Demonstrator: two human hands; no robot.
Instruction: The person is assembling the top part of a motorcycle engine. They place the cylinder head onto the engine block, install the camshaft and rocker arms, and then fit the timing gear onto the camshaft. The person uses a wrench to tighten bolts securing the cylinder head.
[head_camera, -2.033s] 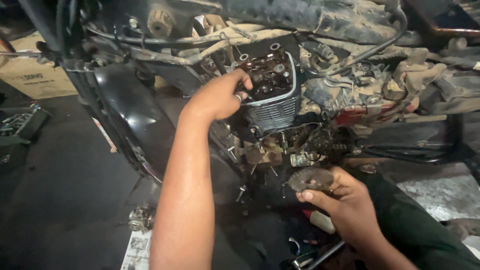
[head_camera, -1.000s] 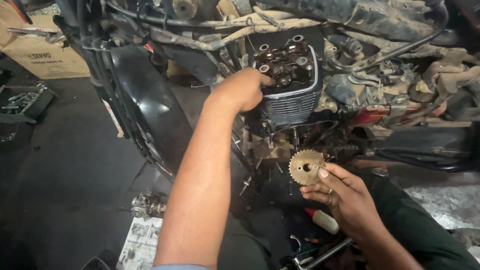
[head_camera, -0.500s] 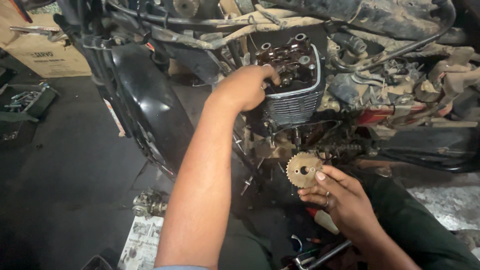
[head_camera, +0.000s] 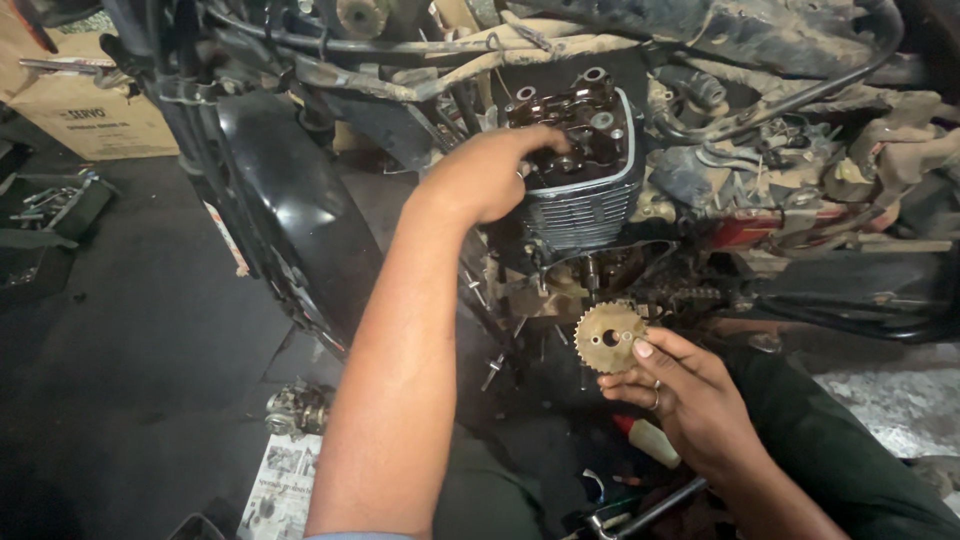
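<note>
Both hands are at work on a stripped motorcycle engine. Right hand (head_camera: 690, 400) pinches a brass-coloured toothed sprocket (head_camera: 609, 338) by its lower right edge, thumb on the face and fingers curled behind; a ring shows on one finger. That sprocket is held upright with its flat face and centre hole toward the camera, just below the engine and close to a length of drive chain (head_camera: 690, 296) hanging out of the casing up and to the right of the hand.

Left hand (head_camera: 490, 172), arm stretched forward, rests on the top of the finned cylinder head (head_camera: 580, 175), fingers bent down over the dark rocker parts; whether they grip anything there cannot be told, since the fingertips are hidden against the metal. This cylinder head sits above the sprocket, well apart from the right hand.

Left of the left forearm runs a glossy black side panel (head_camera: 285, 225). Further left, beyond it, stand a cardboard box (head_camera: 95, 115) and a dark tray of tools (head_camera: 50, 205) on the floor. Below the left elbow lie a small greasy metal part (head_camera: 297, 408) and a sheet of newspaper (head_camera: 285, 490). Under the right wrist lie a red-and-white handled tool (head_camera: 645, 437) and a steel bar (head_camera: 655, 508). Cables and dusty frame tubes (head_camera: 420, 60) cross above both hands.
</note>
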